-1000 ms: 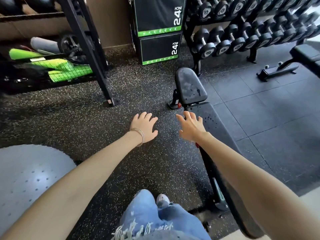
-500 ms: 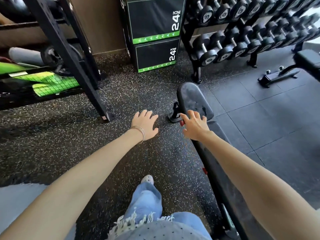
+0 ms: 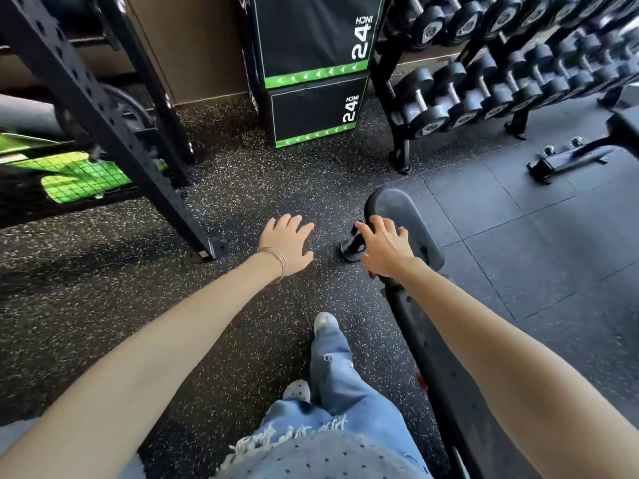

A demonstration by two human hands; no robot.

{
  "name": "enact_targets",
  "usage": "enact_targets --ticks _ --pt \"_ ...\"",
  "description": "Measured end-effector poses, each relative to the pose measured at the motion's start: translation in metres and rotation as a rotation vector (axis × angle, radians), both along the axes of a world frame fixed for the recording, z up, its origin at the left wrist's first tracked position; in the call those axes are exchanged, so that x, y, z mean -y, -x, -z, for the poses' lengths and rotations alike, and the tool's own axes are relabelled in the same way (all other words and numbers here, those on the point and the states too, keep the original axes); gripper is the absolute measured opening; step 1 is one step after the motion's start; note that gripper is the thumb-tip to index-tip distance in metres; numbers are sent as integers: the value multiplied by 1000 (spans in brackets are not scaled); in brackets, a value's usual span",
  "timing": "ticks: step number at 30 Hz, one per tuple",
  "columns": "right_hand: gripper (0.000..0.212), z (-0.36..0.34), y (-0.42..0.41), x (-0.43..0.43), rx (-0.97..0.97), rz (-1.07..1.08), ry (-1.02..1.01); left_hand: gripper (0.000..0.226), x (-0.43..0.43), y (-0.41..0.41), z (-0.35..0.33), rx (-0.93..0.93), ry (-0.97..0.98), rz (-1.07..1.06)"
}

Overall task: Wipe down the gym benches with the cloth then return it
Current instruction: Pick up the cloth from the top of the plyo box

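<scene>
A black padded gym bench (image 3: pixel 420 233) runs from the lower right toward the middle of the view, its rounded seat end farthest from me. My right hand (image 3: pixel 383 248) hovers over the seat end with fingers spread and nothing in it. My left hand (image 3: pixel 288 245), with thin bangles at the wrist, is stretched out over the speckled floor to the left of the bench, fingers apart and empty. No cloth is in view. A second bench (image 3: pixel 626 131) shows at the right edge.
A dumbbell rack (image 3: pixel 484 84) stands at the back right. Two stacked black plyo boxes (image 3: pixel 311 67) marked 24 inch stand straight ahead. A black steel rack (image 3: pixel 103 108) with green mats (image 3: pixel 79 176) is on the left. My legs in blue jeans (image 3: pixel 332 382) step alongside the bench.
I have walked forward along the bench; the boxes and racks are closer. Both hands stay extended and empty, the right one now over the seat end.
</scene>
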State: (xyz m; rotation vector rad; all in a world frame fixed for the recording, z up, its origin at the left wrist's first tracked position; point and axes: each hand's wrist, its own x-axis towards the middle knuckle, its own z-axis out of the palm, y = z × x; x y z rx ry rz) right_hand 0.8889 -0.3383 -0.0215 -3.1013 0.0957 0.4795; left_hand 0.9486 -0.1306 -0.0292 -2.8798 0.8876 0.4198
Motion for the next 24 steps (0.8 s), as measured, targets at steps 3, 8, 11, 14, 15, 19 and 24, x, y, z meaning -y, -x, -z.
enact_targets --ticks 3,8,11,14,15,19,24 --pt "73 6 -43 8 -10 -25 -4 64 11 -39 6 -5 -2 -19" --pt "70 -1 -130 34 6 -50 -27 64 36 -119 -3 17 -8 -46" --pt "70 -11 -181 49 -4 -75 -23 64 53 -165 -11 22 -1 -62" --pt "71 -17 -228 65 13 -94 -12 64 70 -204 -16 32 -7 -77" --pt "72 -19 -242 70 16 -89 -16 64 74 -216 -17 28 -1 -80" --pt "74 -19 -288 80 -4 -108 -7 64 84 -261 -16 34 26 -84" --pt "72 -11 -352 84 -17 -115 11 65 85 -328 -8 32 11 -83"
